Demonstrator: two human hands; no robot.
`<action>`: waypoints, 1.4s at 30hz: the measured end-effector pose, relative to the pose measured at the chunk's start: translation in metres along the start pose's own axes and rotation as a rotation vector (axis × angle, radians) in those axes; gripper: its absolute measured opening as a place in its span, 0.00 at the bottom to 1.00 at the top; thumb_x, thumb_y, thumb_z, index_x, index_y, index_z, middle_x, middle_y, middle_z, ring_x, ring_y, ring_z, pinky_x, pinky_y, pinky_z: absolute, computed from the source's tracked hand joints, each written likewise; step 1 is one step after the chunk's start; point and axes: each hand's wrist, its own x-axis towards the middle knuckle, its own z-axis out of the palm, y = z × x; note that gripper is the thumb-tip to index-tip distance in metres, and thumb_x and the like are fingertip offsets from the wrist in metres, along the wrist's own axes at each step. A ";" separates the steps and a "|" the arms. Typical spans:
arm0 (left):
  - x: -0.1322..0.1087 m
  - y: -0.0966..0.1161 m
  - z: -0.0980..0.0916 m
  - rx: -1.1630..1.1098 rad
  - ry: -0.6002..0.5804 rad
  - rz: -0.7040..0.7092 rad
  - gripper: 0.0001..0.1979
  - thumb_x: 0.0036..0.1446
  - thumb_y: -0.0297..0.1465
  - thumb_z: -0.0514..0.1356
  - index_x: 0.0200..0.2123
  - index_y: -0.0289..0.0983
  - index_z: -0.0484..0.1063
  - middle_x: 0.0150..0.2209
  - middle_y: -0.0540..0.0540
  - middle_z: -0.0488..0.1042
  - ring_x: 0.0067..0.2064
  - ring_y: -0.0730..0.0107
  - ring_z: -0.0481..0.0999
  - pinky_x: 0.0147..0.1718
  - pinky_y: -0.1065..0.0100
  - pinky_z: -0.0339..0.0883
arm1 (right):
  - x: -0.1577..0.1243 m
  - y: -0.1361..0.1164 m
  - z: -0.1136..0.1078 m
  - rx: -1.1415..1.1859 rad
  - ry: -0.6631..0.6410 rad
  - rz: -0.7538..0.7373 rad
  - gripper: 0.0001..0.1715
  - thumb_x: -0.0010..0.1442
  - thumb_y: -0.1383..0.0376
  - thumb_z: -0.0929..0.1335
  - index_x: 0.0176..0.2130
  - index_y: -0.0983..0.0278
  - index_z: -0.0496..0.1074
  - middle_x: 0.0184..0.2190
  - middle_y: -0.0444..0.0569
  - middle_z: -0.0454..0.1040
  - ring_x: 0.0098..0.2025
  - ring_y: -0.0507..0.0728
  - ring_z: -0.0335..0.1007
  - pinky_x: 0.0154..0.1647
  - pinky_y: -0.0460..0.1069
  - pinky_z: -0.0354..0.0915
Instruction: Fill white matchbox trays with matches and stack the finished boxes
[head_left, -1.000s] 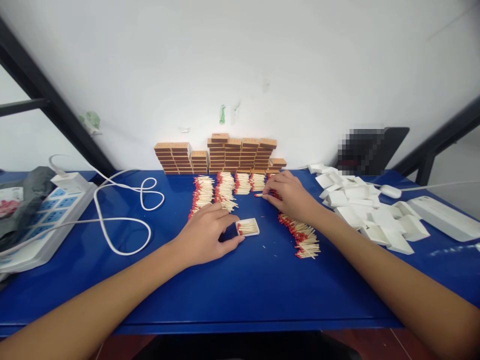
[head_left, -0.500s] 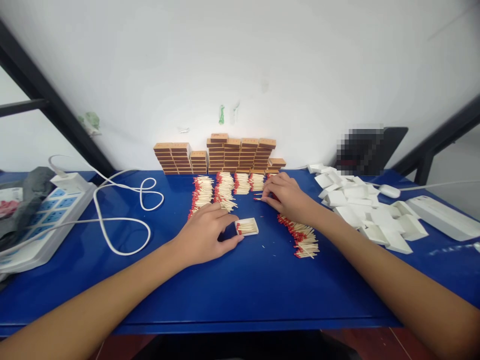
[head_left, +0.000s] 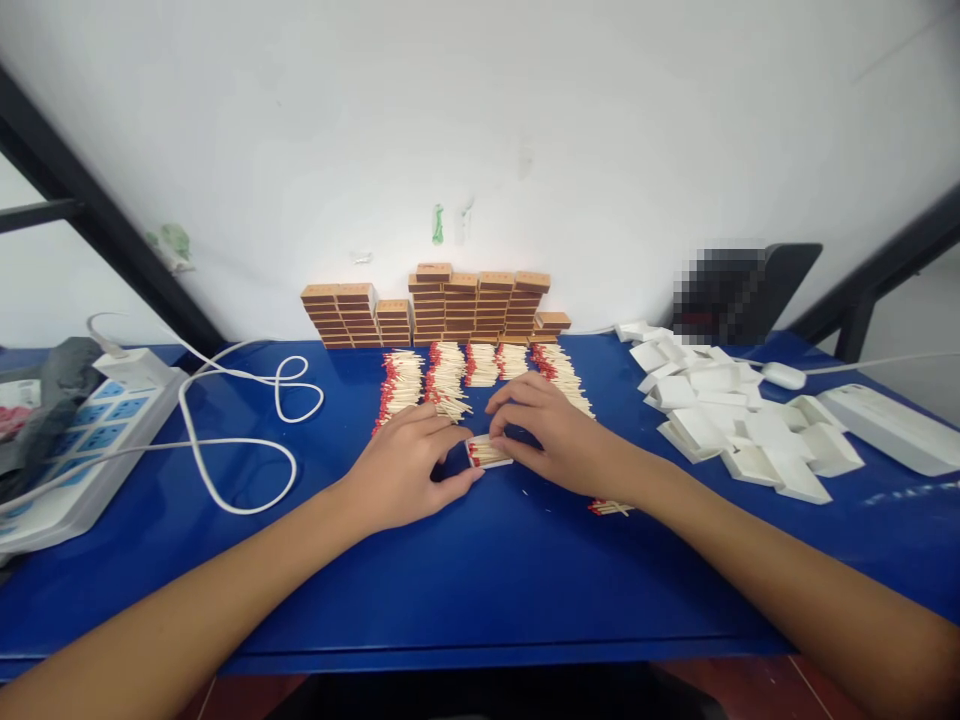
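The left forearm comes in from the lower left corner, and the left hand [head_left: 409,468] lies palm down on the blue table [head_left: 450,590], knuckles bent. Its thumb and index finger close narrowly about the left end of the matchbox tray [head_left: 498,464], which lies in front of the person with red-headed matches [head_left: 484,453] in it. The right forearm slants in from the lower right. The right hand [head_left: 551,432] arches over the tray's right end, fingers curled, thumb and fingertips close together at the matches; whether it pinches one cannot be told.

Half a second ago the right hand was farther back, pinching a single match beside the short rows. Now it has come nearer and leftward to the tray. This uncovers the far part of the right-hand match row [head_left: 566,375] and hides its middle. The left hand and the tray keep almost the same place.
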 end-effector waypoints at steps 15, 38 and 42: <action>-0.001 0.001 0.002 0.004 0.012 0.015 0.15 0.69 0.40 0.67 0.50 0.36 0.81 0.34 0.46 0.79 0.38 0.61 0.77 0.41 0.59 0.71 | -0.003 0.077 -0.010 -0.277 0.006 0.235 0.15 0.73 0.60 0.67 0.52 0.60 0.82 0.51 0.58 0.79 0.55 0.69 0.68 0.57 0.65 0.66; -0.001 0.002 0.001 -0.002 -0.001 0.022 0.14 0.70 0.40 0.66 0.50 0.37 0.81 0.35 0.46 0.80 0.38 0.61 0.76 0.43 0.58 0.71 | 0.001 0.077 -0.011 -0.203 0.012 0.195 0.08 0.71 0.62 0.69 0.38 0.61 0.75 0.45 0.57 0.77 0.53 0.68 0.67 0.55 0.64 0.64; -0.001 0.001 0.001 0.002 0.007 0.016 0.14 0.69 0.40 0.66 0.50 0.36 0.81 0.35 0.45 0.80 0.37 0.61 0.76 0.43 0.58 0.71 | 0.002 0.061 -0.014 -0.117 0.012 0.161 0.08 0.72 0.62 0.69 0.38 0.60 0.76 0.45 0.55 0.78 0.53 0.66 0.68 0.58 0.64 0.65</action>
